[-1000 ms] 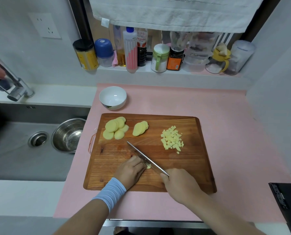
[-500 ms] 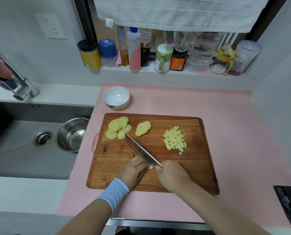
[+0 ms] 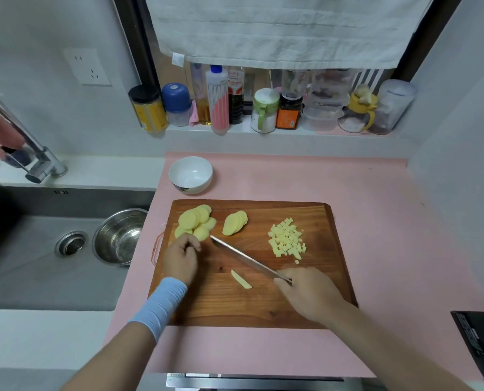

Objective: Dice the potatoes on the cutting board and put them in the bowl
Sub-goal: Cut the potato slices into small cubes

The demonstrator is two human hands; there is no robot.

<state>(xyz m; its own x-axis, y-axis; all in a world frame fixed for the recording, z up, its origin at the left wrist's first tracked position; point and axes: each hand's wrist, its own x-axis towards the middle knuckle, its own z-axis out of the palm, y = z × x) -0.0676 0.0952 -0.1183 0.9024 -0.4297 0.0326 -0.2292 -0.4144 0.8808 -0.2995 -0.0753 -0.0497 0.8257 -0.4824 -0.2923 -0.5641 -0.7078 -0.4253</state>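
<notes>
A wooden cutting board [image 3: 263, 303] lies on a pink mat. At its far left sits a pile of round potato slices [image 3: 195, 221], with a smaller fanned stack of slices [image 3: 235, 222] beside it. A heap of diced potato [image 3: 287, 239] lies at the far right. One thin potato strip [image 3: 241, 279] lies alone near the board's middle. My left hand [image 3: 182, 256] reaches the near edge of the round slices, fingertips touching them. My right hand [image 3: 305, 292] grips a knife [image 3: 243, 256] whose blade points toward the slices. A white bowl [image 3: 190, 174], holding nothing, stands beyond the board.
A steel sink [image 3: 37, 249] with a metal bowl [image 3: 119, 235] lies left of the mat, with a tap [image 3: 26, 153] above it. Bottles and jars [image 3: 263, 108] line the back ledge under a hanging towel [image 3: 277, 29]. A black object [image 3: 480, 342] sits at the right edge.
My left hand left the potato piece near the board's middle and moved up-left to the round slices. The knife lifted and swung right, leaving one thin strip lying free.
</notes>
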